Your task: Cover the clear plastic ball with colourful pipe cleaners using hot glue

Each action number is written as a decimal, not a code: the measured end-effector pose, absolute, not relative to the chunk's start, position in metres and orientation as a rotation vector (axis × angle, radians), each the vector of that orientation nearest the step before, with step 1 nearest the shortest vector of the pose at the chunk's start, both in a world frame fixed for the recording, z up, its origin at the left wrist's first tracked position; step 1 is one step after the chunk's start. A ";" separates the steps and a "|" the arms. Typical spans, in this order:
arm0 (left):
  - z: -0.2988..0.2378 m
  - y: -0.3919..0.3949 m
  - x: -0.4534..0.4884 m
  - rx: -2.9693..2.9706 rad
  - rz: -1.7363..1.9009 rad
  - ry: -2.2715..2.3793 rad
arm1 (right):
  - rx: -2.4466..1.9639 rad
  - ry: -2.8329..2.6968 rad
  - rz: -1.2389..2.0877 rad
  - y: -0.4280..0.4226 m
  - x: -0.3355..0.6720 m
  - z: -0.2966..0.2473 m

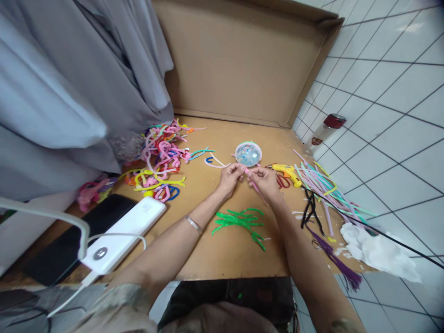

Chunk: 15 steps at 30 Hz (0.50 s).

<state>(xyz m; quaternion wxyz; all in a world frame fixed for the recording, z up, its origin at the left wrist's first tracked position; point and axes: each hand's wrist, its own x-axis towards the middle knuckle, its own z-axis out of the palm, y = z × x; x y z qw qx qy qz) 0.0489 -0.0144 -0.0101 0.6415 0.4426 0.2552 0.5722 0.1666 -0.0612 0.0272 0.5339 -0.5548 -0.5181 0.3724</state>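
My left hand (231,178) and my right hand (263,179) meet over the middle of the table, fingers pinched together. Between them is a pink pipe cleaner (255,186), its tail hanging down beside my right palm. Just beyond the fingertips sits a round clear dish (248,154) with a pale rim and small coloured bits inside. Closer to me lies a loose bunch of green pipe cleaners (239,219). A yellow glue gun (286,173) rests right of my right hand, near red-handled scissors (283,181) that are partly hidden.
A tangled pile of pipe cleaners (163,157) lies at left, near a white power bank (125,236) and a black flat device (79,236). Straight pipe cleaners (321,189), black ones (310,210), a purple tassel (338,263), white fluff (378,249) and a red-capped bottle (321,134) stand or lie at right.
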 end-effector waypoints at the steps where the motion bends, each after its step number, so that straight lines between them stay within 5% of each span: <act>1: -0.010 -0.014 0.049 1.015 1.323 0.590 | -1.321 -1.252 0.907 -0.062 0.166 0.027; 15: -0.010 -0.009 0.046 0.846 1.288 0.659 | -1.332 -1.337 0.944 -0.058 0.167 0.016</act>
